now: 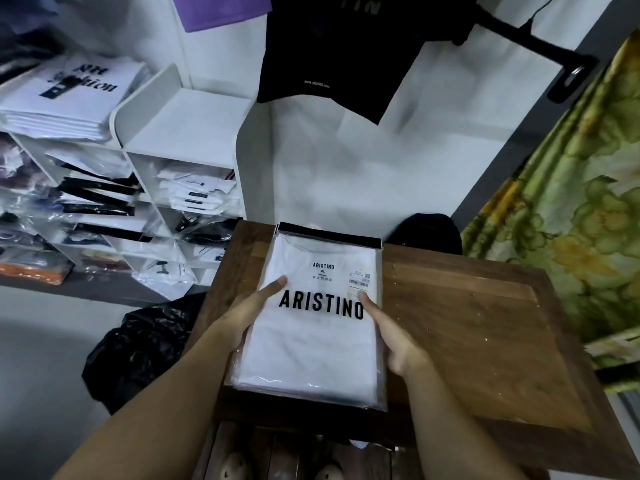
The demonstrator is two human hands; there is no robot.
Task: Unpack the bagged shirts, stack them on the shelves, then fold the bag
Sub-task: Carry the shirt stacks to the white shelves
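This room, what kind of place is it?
Probably a clothing shop's stockroom: white shelves packed with bagged shirts, a black T-shirt hanging up, and a packaged shirt on the wooden table.

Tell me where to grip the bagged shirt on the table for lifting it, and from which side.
Grip the bagged shirt at its two long edges, mid-length, hands coming from left and right, where the left hand and right hand now lie. It lies flat on the wooden table and looks thin and floppy, so a one-edge hold might let it sag.
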